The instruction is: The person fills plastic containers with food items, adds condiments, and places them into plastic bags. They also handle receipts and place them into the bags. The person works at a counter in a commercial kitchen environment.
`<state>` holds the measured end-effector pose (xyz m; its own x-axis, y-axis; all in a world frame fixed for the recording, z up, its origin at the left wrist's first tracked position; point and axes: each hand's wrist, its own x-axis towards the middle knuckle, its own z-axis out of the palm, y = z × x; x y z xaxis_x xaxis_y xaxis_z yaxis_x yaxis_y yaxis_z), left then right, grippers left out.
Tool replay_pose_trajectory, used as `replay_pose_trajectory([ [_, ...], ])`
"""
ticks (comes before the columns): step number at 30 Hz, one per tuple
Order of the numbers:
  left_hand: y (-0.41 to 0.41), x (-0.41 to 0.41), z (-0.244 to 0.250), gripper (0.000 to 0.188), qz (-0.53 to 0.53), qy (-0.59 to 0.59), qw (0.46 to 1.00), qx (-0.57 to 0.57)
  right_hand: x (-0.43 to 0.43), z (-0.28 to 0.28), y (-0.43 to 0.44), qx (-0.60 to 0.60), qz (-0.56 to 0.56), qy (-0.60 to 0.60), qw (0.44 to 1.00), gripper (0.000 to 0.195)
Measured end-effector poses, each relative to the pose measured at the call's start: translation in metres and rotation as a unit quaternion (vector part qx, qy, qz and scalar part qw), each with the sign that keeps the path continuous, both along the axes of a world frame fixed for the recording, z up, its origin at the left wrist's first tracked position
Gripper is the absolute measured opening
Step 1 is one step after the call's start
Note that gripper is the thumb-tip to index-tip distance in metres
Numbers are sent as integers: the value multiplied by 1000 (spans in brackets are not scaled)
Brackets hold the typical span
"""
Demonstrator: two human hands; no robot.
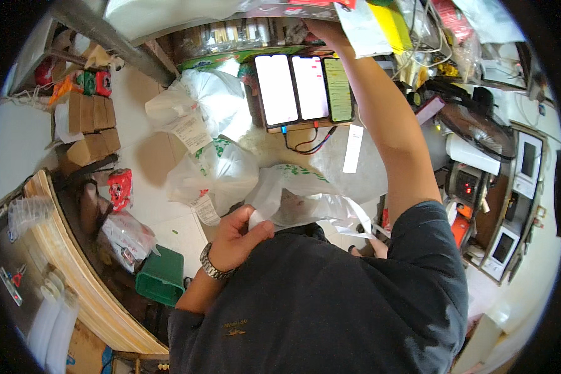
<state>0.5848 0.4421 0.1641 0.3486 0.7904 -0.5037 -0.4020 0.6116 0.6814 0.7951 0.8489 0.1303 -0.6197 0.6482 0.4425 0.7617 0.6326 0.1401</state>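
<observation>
My left hand [238,236], with a metal watch at its wrist, pinches the handle of a thin white plastic bag [304,175] with green print. The bag's mouth gapes towards me, close to my shirt. My right hand [325,32] reaches far forward under the shelf's edge, beside chopstick-like sticks in clear wrappers [233,37]; its fingers are mostly hidden. Below that forearm, three lit phones [301,89] lean in a row, with charging cables [308,147] hanging from them. A white paper slip [353,148] lies on the counter to their right.
Two filled plastic bags, one further back [215,98] and one nearer [229,173], stand left of the phones with printed slips attached. At left are a green bin [161,276] and cardboard boxes [93,114]. A fan [479,128] and microwaves [502,248] stand at right.
</observation>
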Motion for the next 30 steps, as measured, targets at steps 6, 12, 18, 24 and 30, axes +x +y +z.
replay_pose_trajectory([
  [6,-7,16,10,10,29,31,999,-4,26,-9,-40,-503,-97,407,756,35],
  [12,-16,34,8,10,53,57,997,0,58,17,-86,-640,-144,510,556,26],
  [18,-17,47,10,11,119,48,992,2,100,48,-208,-691,-58,559,455,11],
  [24,-18,66,11,23,195,23,978,-67,64,44,-361,-651,153,317,672,30],
  [30,-16,68,27,29,195,37,979,-39,107,-20,-381,-573,-47,-15,818,39],
])
